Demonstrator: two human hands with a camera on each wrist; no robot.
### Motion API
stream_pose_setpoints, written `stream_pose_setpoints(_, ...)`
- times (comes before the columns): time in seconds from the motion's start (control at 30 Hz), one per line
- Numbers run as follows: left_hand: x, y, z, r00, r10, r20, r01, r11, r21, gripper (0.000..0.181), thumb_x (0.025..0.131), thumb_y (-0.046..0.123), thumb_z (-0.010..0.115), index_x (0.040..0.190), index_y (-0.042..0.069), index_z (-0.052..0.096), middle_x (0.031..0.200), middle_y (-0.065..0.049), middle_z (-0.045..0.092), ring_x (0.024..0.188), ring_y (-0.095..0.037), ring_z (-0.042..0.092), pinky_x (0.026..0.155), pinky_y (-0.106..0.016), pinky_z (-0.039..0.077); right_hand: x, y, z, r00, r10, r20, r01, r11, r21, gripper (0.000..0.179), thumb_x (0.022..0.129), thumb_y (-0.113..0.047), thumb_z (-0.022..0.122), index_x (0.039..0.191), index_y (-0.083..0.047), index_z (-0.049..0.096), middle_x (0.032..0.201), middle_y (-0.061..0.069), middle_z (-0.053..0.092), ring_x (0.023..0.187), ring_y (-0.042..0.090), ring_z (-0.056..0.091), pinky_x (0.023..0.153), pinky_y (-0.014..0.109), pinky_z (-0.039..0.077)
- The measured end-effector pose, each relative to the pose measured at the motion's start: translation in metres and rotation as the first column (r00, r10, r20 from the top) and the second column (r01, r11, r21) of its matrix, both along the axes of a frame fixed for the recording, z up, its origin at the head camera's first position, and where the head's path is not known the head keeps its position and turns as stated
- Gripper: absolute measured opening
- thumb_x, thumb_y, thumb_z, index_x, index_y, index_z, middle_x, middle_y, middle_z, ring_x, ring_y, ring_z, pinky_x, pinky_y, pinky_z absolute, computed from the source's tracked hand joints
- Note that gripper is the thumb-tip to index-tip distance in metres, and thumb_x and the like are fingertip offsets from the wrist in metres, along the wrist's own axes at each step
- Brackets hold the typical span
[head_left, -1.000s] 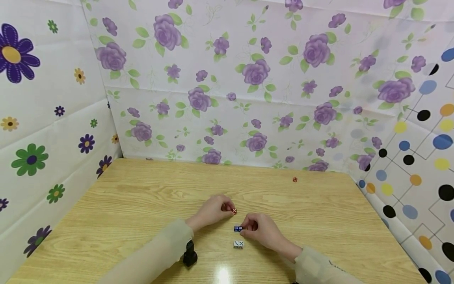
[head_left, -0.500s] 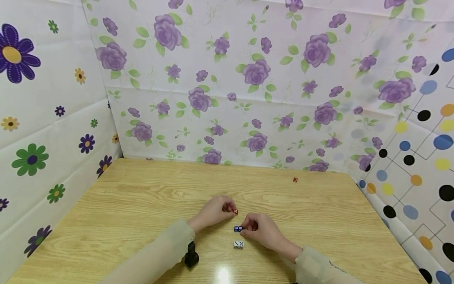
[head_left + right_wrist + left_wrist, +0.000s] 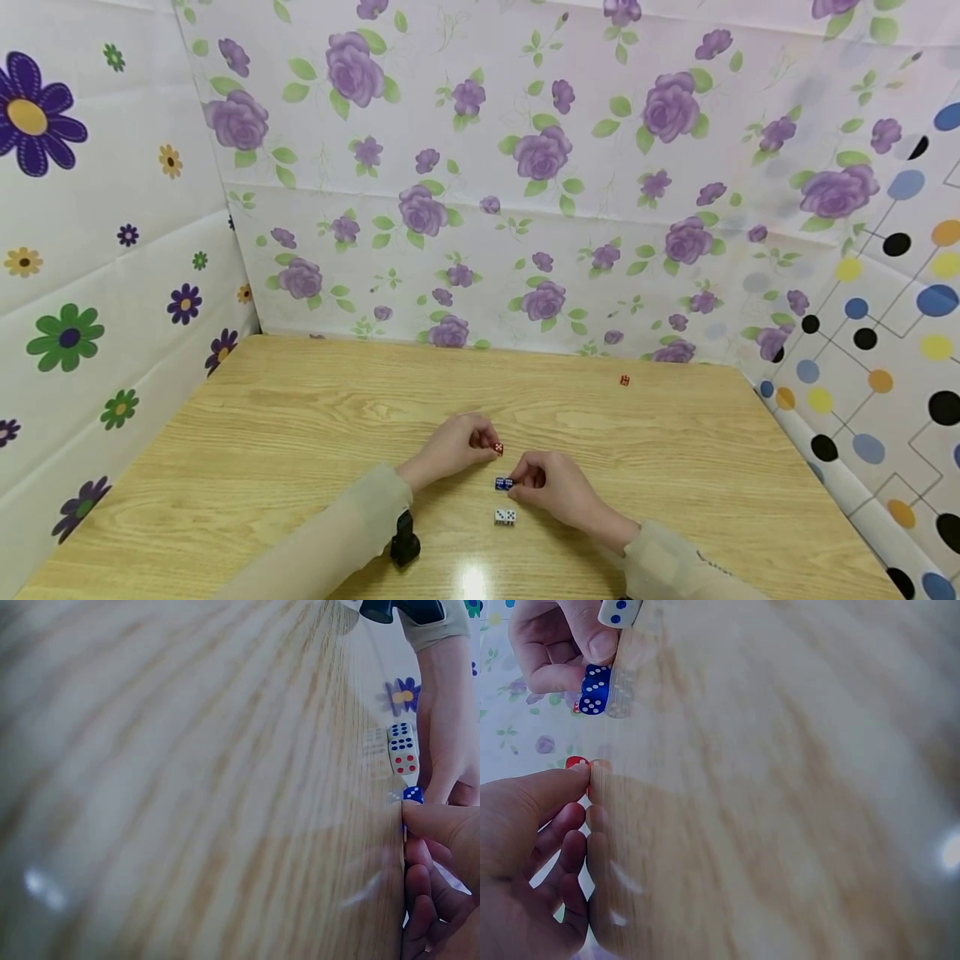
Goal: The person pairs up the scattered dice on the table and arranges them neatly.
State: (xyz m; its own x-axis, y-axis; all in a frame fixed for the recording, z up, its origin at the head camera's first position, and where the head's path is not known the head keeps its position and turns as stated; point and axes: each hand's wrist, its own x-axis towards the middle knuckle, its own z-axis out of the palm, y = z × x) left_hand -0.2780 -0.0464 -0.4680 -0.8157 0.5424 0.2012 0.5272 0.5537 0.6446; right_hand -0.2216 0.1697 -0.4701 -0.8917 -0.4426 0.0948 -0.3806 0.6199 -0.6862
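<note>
My left hand [image 3: 450, 447] pinches a red die [image 3: 498, 449] between thumb and fingers, down at the tabletop. In the left wrist view the thumb covers most of that red die [image 3: 574, 761]. Just nearer to me, two blue dice [image 3: 500, 483] sit side by side. Thumb and fingertips of my right hand [image 3: 553, 487] grip the right-hand blue die at its side. The right wrist view shows a blue die [image 3: 412, 794] at the thumb tip. Closest to me is a pair of white dice [image 3: 505, 517], side by side, which neither hand touches.
Another red die [image 3: 625, 380] lies far back on the right of the wooden table [image 3: 337, 392]. Flowered cloth [image 3: 480, 208] hangs behind the table, and patterned cloths line both sides. A black wrist device [image 3: 405, 542] sits by my left sleeve.
Over the first half second my left hand shifts slightly right with the red die. Since then it has stayed put, and the right hand and the other dice keep their places.
</note>
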Motion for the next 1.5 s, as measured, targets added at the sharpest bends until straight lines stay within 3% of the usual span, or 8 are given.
stream_pose_setpoints(0.4,-0.003,0.001,-0.003,1.000,0.006,0.018,-0.005,1.000,-0.008,0.006,0.087,0.013,0.075,0.091,0.015,0.072,0.083,0.005,0.066,0.072,-0.004,0.055,0.067,-0.020,0.046,-0.003,0.001,-0.002,1.000,0.019,-0.010,-0.019,1.000,-0.001,0.009,0.085,-0.021,0.078,0.088,-0.018,0.070,0.072,-0.006,0.062,0.060,0.001,0.049,0.055,0.019,0.042)
stream_pose_setpoints(0.6,-0.002,0.001,-0.004,1.000,0.009,0.025,-0.008,1.000,-0.006,0.005,0.087,0.013,0.075,0.091,0.015,0.072,0.083,0.005,0.066,0.072,-0.004,0.055,0.067,-0.020,0.046,-0.003,0.004,0.001,0.998,0.042,0.044,-0.041,0.999,-0.009,0.012,0.086,-0.019,0.077,0.095,-0.016,0.070,0.073,-0.005,0.062,0.062,0.002,0.051,0.057,0.019,0.044)
stream_pose_setpoints(0.8,-0.002,0.001,-0.004,1.000,0.013,0.027,-0.013,1.000,0.003,0.006,0.087,0.012,0.076,0.090,0.015,0.072,0.084,0.005,0.065,0.072,-0.004,0.055,0.067,-0.020,0.046,-0.010,0.016,0.011,0.992,0.112,0.051,-0.115,0.991,0.066,0.013,0.086,-0.017,0.077,0.095,-0.013,0.070,0.073,-0.005,0.062,0.061,0.000,0.051,0.057,0.019,0.045)
stream_pose_setpoints(0.93,-0.002,0.001,-0.005,1.000,0.020,0.017,-0.020,1.000,0.004,0.006,0.086,0.013,0.076,0.089,0.015,0.072,0.084,0.005,0.064,0.072,-0.004,0.054,0.067,-0.020,0.045,-0.025,0.031,0.028,0.989,0.143,-0.022,-0.136,0.972,0.191,0.008,0.085,-0.015,0.077,0.090,-0.012,0.071,0.073,-0.006,0.063,0.063,0.000,0.052,0.059,0.018,0.045)
stream_pose_setpoints(1.13,-0.002,0.001,-0.007,0.999,0.023,0.022,-0.023,1.000,0.007,0.006,0.087,0.012,0.075,0.090,0.015,0.072,0.082,0.004,0.064,0.072,-0.006,0.054,0.066,-0.020,0.045,-0.065,0.068,0.059,0.975,0.127,-0.183,-0.055,0.933,0.357,0.007,0.086,-0.015,0.076,0.091,-0.009,0.074,0.078,-0.004,0.069,0.067,0.001,0.056,0.061,0.020,0.047)
stream_pose_setpoints(1.3,-0.002,0.001,-0.007,0.999,0.022,0.024,-0.023,1.000,0.008,0.005,0.087,0.012,0.075,0.090,0.014,0.072,0.081,0.004,0.064,0.070,-0.006,0.053,0.065,-0.020,0.044,-0.101,0.105,0.075,0.976,0.016,-0.217,0.055,0.946,0.320,0.012,0.089,-0.013,0.072,0.098,-0.005,0.074,0.082,0.003,0.070,0.070,0.008,0.059,0.062,0.025,0.048)
stream_pose_setpoints(1.5,-0.002,0.000,-0.006,1.000,0.017,0.022,-0.017,1.000,0.007,0.005,0.087,0.013,0.075,0.091,0.015,0.072,0.081,0.005,0.064,0.069,-0.005,0.052,0.064,-0.020,0.044,-0.126,0.134,0.074,0.960,-0.105,-0.259,0.171,0.954,0.245,0.022,0.092,-0.015,0.070,0.111,-0.005,0.072,0.093,0.011,0.071,0.080,0.018,0.062,0.071,0.035,0.052)
